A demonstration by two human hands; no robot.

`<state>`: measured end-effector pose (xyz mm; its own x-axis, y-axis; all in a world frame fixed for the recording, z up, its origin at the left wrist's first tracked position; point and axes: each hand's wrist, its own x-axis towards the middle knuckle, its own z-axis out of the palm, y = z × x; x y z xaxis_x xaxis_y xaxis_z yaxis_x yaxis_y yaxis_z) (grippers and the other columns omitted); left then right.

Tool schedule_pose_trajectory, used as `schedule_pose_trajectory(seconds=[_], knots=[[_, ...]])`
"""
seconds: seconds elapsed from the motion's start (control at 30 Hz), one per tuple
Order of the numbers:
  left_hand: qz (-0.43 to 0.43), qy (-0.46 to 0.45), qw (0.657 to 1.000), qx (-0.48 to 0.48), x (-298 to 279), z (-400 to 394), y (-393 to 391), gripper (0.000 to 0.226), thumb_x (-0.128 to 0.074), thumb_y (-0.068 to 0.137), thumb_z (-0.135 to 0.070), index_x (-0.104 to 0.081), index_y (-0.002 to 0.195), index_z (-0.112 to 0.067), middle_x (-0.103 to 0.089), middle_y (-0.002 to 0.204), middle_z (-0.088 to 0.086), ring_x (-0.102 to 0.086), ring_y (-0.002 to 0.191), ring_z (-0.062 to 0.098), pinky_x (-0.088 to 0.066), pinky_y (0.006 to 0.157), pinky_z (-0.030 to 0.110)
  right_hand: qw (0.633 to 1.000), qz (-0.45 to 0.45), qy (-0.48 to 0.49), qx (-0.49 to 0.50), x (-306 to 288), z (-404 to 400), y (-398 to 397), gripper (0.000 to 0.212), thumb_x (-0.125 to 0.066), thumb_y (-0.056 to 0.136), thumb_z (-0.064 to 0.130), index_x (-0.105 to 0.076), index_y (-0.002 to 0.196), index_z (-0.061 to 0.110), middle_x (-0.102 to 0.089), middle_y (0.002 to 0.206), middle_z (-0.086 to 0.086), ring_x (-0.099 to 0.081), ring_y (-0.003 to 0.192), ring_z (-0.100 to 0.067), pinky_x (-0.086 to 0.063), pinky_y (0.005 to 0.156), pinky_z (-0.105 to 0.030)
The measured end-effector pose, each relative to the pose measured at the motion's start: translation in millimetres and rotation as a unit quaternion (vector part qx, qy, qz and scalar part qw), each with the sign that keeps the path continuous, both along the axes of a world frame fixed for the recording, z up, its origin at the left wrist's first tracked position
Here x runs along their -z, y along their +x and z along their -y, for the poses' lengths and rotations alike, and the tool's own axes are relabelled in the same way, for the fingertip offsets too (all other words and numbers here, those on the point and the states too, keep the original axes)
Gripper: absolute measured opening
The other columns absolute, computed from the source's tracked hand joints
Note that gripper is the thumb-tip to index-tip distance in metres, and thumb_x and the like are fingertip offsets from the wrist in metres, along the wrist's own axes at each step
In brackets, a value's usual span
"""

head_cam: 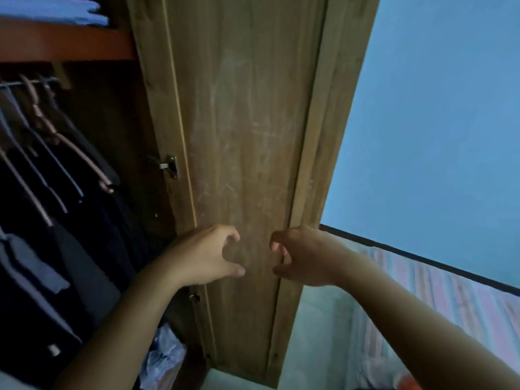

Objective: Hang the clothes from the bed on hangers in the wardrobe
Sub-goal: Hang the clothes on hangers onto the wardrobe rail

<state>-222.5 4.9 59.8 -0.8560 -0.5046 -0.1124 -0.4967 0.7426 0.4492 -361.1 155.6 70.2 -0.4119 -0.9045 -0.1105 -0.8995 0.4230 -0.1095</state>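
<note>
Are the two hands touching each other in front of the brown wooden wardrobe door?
Apart. The head view shows the left hand and right hand with a strip of the brown wooden wardrobe door plainly visible between their fingertips.

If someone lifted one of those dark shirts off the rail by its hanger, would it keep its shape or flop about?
The dark shirts would likely sway and flop: the cloth drapes loosely from the hangers. The thin hangers look rigid, so the shoulders should stay spread. Each shirt is probably light. Both hands hold nothing.

The hanging clothes (42, 220) are dark, blurry and cut off left, and the bed (450, 305) runs off right.
</note>
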Motion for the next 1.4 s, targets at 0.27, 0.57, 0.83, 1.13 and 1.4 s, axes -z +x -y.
schedule_pose_trajectory(seconds=[0.27, 0.57, 0.83, 1.13, 1.4], knots=[[0.019, 0.007, 0.996, 0.087, 18, -63, -62, 0.066, -0.077, 0.077, -0.046, -0.044, 0.135, -0.040, -0.049, 0.136, -0.013, -0.051, 0.119, 0.008, -0.049, 0.088, 0.028, 0.996, 0.038, -0.021, 0.079, 16, -91, -44, 0.042, -0.066, 0.092, 0.038, -0.056, 0.130, 0.024, -0.063, 0.122, 0.004, -0.060, 0.106, -0.018, -0.052, 0.089, -0.032], [-0.033, 0.043, 0.972, 0.227, 46, -128, -124, 0.054, -0.077, 0.078, -0.043, -0.052, 0.126, -0.041, -0.057, 0.119, -0.015, -0.053, 0.102, -0.001, -0.051, 0.081, 0.021, 0.975, 0.082, -0.062, 0.199, 40, -161, -61, 0.040, -0.066, 0.090, 0.042, -0.057, 0.126, 0.028, -0.061, 0.123, 0.006, -0.056, 0.102, -0.013, -0.047, 0.088, -0.028], [-0.005, -0.014, 0.931, 0.365, 52, -154, -156, 0.063, -0.072, 0.079, -0.052, -0.044, 0.135, -0.043, -0.055, 0.131, -0.013, -0.053, 0.114, 0.004, -0.046, 0.087, 0.024, 0.926, 0.131, -0.051, 0.350, 61, -211, -52, 0.047, -0.068, 0.088, 0.043, -0.054, 0.132, 0.031, -0.057, 0.129, 0.008, -0.050, 0.107, -0.007, -0.042, 0.091, -0.026], [0.032, -0.018, 0.877, 0.479, 80, -172, -191, 0.061, -0.067, 0.083, -0.057, -0.049, 0.136, -0.034, -0.056, 0.135, -0.009, -0.054, 0.120, 0.010, -0.048, 0.094, 0.030, 0.840, 0.135, -0.092, 0.517, 77, -239, -17, 0.044, -0.071, 0.077, 0.043, -0.065, 0.118, 0.028, -0.066, 0.105, 0.011, -0.061, 0.094, -0.009, -0.052, 0.082, -0.030], [0.035, 0.009, 0.840, 0.541, 104, -220, -206, 0.051, -0.065, 0.086, -0.054, -0.055, 0.129, -0.030, -0.062, 0.124, -0.005, -0.058, 0.112, 0.013, -0.046, 0.090, 0.028, 0.778, 0.135, -0.111, 0.603, 88, -284, 13, 0.047, -0.070, 0.083, 0.041, -0.063, 0.125, 0.022, -0.065, 0.121, 0.005, -0.059, 0.107, -0.011, -0.047, 0.088, -0.025]])
